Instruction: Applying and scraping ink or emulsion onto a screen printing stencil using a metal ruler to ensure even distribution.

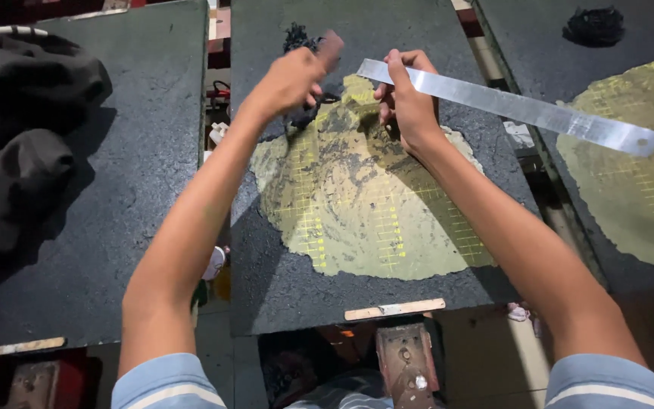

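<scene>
Right hand (406,95): closed around metal ruler (516,108), above the yellow-gridded platen (357,197)
Left hand (293,79): fisted on dark scraper (330,48), platen's far edge
Tip: keep ruler flat while scraping

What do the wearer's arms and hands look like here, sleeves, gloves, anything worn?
Both hands are bare: no gloves, rings or watch show on the left hand or the right hand. The forearms are uncovered up to short sleeves, the left sleeve and right sleeve, both light blue with a pale stripe near the hem.
</scene>
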